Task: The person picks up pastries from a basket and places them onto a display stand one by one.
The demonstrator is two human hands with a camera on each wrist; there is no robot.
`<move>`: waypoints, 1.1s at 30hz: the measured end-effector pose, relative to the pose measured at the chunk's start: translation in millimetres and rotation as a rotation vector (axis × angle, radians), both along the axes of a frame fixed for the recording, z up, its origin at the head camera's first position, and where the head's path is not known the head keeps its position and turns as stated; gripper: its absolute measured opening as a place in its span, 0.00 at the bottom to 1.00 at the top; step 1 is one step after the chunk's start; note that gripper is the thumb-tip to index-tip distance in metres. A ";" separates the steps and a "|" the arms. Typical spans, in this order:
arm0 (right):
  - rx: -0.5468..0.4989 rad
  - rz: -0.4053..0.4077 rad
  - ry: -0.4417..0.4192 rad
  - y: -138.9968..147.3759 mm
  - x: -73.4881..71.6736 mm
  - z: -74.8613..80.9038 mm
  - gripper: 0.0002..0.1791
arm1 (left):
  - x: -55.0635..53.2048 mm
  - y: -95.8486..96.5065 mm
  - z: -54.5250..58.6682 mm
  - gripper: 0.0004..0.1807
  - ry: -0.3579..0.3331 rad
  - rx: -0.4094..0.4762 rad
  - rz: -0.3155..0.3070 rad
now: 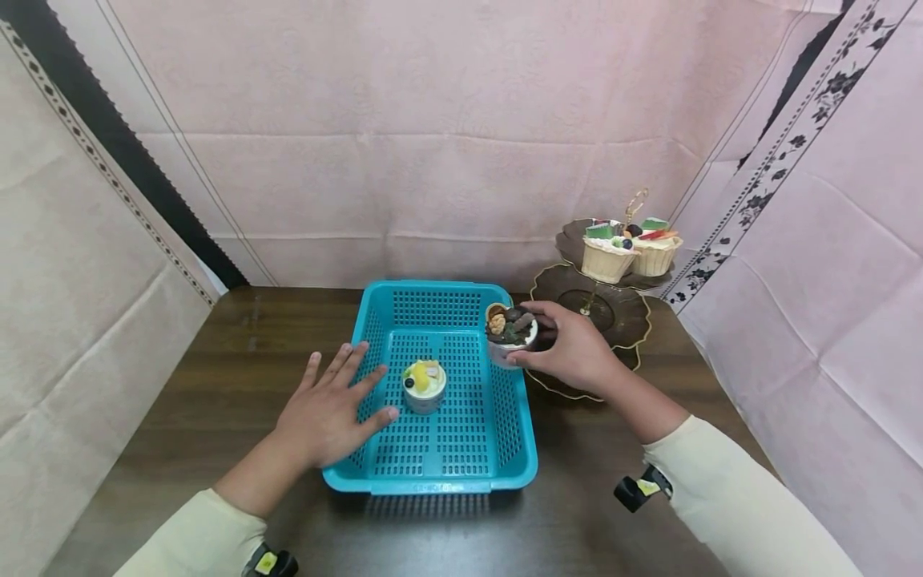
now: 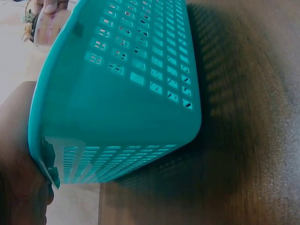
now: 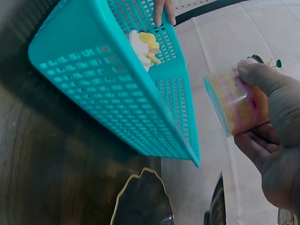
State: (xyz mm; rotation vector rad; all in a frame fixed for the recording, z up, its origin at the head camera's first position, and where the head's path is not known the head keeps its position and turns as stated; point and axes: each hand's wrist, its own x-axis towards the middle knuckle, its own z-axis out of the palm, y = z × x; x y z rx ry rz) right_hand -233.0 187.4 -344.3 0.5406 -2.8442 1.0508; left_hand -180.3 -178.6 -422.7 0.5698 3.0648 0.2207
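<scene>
My right hand [image 1: 577,349] grips a clear dessert cup [image 1: 510,336] between thumb and fingers, over the right rim of a blue plastic basket [image 1: 433,486]. Dark pieces and a walnut-like piece top the cup; the right wrist view shows yellow and pink layers through its side [image 3: 241,101]. Inside the basket stands a second dessert cup [image 1: 424,391] with white cream and yellow topping. My left hand [image 1: 320,417] lies across the basket's left rim, fingers spread and straight, the tips reaching inside. In the left wrist view, the hand touches the rim.
A tiered stand [image 1: 558,287] of dark, gold-edged scalloped plates is right of the basket, partly behind my right hand. Its top plate carries two fruit-topped cupcakes [image 1: 607,260]. The basket rests on a dark wooden table [image 1: 267,353], with pale cloth [image 1: 433,184] hanging behind and at both sides.
</scene>
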 end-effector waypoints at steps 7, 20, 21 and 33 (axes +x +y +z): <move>-0.008 -0.091 -0.007 22.4 5.8 3.1 0.48 | 0.2 -1.0 1.0 0.52 0.002 0.002 -0.003; -0.016 -0.190 0.033 52.6 17.6 9.5 0.48 | -0.7 -0.1 1.7 0.52 0.002 -0.005 -0.006; -0.021 -0.194 0.037 54.4 18.2 9.9 0.48 | -0.7 -0.2 1.7 0.52 0.005 -0.006 -0.006; 0.012 -0.251 0.048 78.8 24.0 12.1 0.51 | -0.7 0.5 1.8 0.52 0.008 -0.006 -0.007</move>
